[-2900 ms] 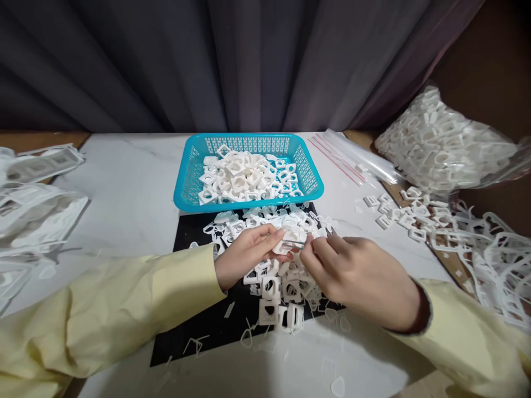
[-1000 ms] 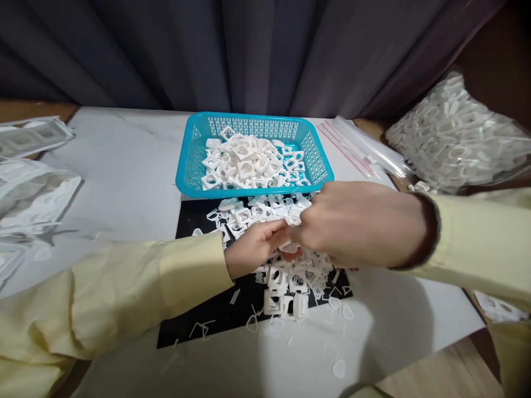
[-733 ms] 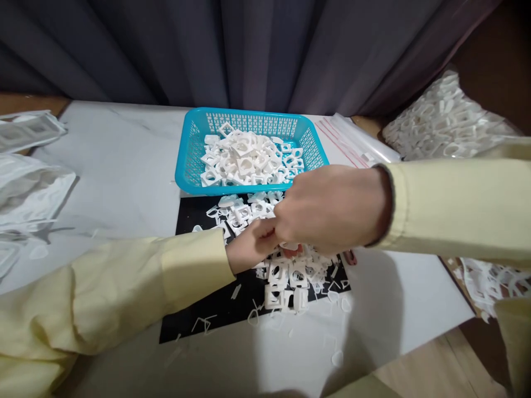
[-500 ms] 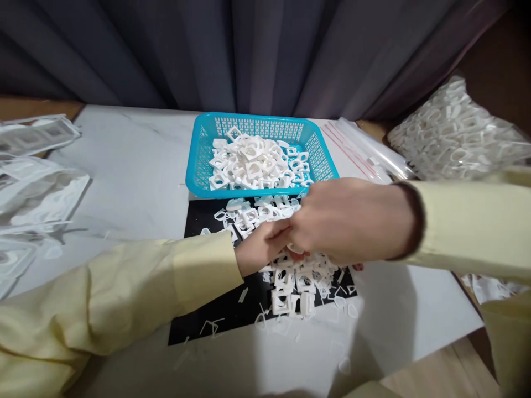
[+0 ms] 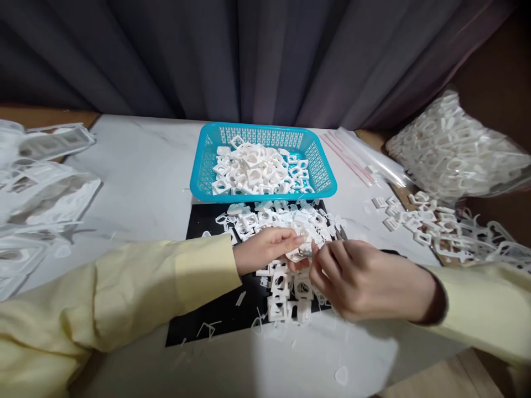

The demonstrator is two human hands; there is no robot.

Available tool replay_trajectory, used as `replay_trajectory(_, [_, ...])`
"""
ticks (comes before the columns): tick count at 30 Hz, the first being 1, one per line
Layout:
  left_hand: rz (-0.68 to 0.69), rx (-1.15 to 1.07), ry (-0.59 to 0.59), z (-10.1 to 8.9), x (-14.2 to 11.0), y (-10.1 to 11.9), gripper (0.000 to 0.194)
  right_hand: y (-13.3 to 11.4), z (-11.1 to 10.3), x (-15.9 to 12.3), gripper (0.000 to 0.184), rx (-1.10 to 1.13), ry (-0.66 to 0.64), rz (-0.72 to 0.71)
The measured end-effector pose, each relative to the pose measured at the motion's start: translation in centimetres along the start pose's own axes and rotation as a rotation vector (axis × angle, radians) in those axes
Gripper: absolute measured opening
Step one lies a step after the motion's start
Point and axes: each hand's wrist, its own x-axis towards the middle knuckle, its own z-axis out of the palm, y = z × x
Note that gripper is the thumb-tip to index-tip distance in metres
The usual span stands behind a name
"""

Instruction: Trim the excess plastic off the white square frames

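Above the tabletop (image 5: 141,160), a likely light, stiff white piece (image 5: 296,255) is edge-pinched by left fingers (image 5: 290,241), the right fingers' (image 5: 331,261) hold being unclear.

Saw a dark curtain (image 5: 265,61) in folds behind a marbled white tabletop (image 5: 145,155).
Noted flat clear bags (image 5: 367,155) with red stripes at the back right, a bulging bag of white pieces (image 5: 456,146) beside them, and pale wood (image 5: 443,378) low on the right.
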Motion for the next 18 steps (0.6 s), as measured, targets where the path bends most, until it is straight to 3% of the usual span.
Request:
replay_trajectory(4, [-0.021, -0.105, -0.009, -0.1, 0.1, -0.2, 0.034, 0.9, 0.0, -0.2, 0.017, -0.119, 0.049, -0.121])
replay_trajectory(7, [-0.007, -0.183, 0.013, -0.3, 0.2, -0.3, 0.032, 1.5, 0.2, -0.6, 0.017, -0.109, 0.073, -0.098])
replay_trajectory(12, [0.018, -0.25, 0.041, -0.5, 0.4, -0.3, 0.03, 1.4, 0.3, -2.6, 0.013, 0.014, 0.056, 0.209])
replay_trajectory(18, [0.025, -0.257, 0.079, -0.3, 0.3, -0.2, 0.032, -0.7, 1.8, -5.4, 0.027, 0.328, 0.372, 0.748])
